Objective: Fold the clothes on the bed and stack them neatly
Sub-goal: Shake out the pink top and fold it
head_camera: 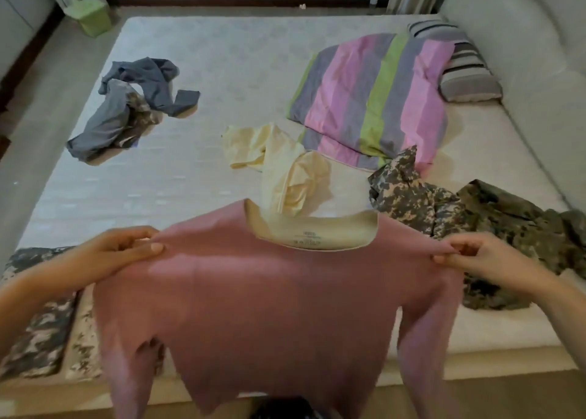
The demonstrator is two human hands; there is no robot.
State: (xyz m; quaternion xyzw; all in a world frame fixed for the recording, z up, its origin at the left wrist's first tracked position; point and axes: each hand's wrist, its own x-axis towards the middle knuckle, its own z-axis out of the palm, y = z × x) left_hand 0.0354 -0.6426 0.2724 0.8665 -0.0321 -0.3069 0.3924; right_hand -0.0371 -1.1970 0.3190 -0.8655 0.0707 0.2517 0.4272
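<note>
Head view, looking down across a bed [190, 180]. Step in hand: spreading one garment open, ready for folding.

Pink top [269, 307] held up in the air over the near bed edge, cream inner neckband with a printed label facing up, sleeves hanging. Left hand [120, 253] pinching the shoulder on its side between thumb and fingers; right hand [482, 257] pinching the other shoulder the same way.

Likely next: lowering the top flat onto the mattress, smoothing it, then turning the sleeves in. Needs bare space, scarce this close to other clothes.

Just beyond the top's collar, a crumpled cream garment [285, 171]. Right of the top, a loose camo heap [444, 209]. Left of the top and partly behind it, flat camo pieces [35, 333], seemingly folded already. Far beyond the top, leftward, a tangled grey garment [139, 101]; rightward, a striped quilt [374, 101] and pillow [463, 66].

Only container: a green bin [93, 19] on the floor, far beyond the top by the bed's left corner. Contents not visible.
</note>
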